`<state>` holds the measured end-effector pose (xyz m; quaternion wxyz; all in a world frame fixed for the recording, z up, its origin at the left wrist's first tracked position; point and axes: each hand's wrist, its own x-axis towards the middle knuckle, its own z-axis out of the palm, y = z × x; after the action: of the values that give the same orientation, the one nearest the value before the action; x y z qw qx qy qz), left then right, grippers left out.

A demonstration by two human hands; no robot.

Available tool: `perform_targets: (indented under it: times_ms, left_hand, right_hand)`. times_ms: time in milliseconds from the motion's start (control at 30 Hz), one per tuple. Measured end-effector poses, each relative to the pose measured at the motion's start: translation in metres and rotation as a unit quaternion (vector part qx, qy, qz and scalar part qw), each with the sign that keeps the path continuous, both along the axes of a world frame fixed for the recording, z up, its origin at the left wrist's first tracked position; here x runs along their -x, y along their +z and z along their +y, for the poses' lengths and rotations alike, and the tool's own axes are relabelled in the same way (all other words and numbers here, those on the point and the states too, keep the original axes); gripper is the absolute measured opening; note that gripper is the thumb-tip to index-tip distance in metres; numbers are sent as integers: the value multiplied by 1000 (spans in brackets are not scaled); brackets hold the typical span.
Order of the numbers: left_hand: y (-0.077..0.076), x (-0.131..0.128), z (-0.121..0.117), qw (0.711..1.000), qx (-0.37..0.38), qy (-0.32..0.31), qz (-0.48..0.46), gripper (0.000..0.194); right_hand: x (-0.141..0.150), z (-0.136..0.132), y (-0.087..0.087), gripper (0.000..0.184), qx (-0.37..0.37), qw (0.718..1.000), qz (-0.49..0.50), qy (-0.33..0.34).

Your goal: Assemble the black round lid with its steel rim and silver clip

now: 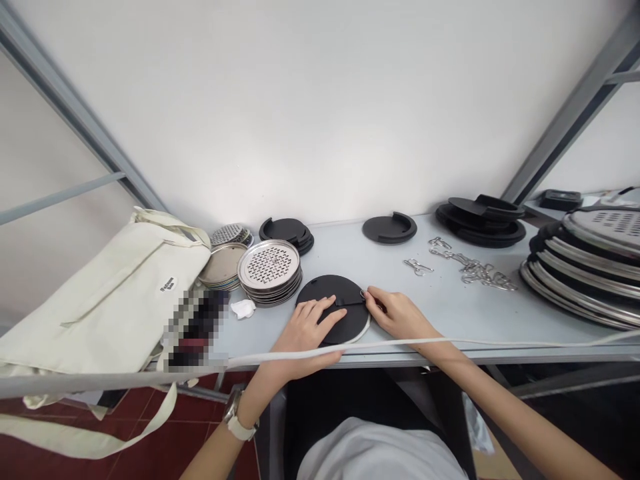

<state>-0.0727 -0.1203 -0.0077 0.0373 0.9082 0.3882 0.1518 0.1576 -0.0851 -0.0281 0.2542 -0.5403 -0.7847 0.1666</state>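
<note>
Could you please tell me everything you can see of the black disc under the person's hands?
The black disc lies flat near the front edge of the table. It is round, matte and smooth-looking, perhaps plastic, with a straight seam or step across its right half and a small dark mark at its upper left. A pale rim shows along its lower right. The left hand rests spread on it, hiding part of it; the right hand holds a small metal piece at its right edge.

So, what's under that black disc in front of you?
A pale edge peeks out from under the black disc, near the right hand; the disc and left hand cover the rest.
</note>
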Motion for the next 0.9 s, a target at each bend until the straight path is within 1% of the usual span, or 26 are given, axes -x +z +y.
perform_targets:
  times_ms: [400,733,900]
  left_hand:
    - [0,0,0,1000,-4,-2,-12,56]
    - [-1,0,0,1000,-1,-1,-10,59]
    - [0,0,-1,1000,4,2,-2,57]
  right_hand:
    - [1,0,2,33,-7,1000,15,2]
    - [0,1,2,30,-33,999,-4,-1]
    - [0,1,3,29,-18,1000,-9,5]
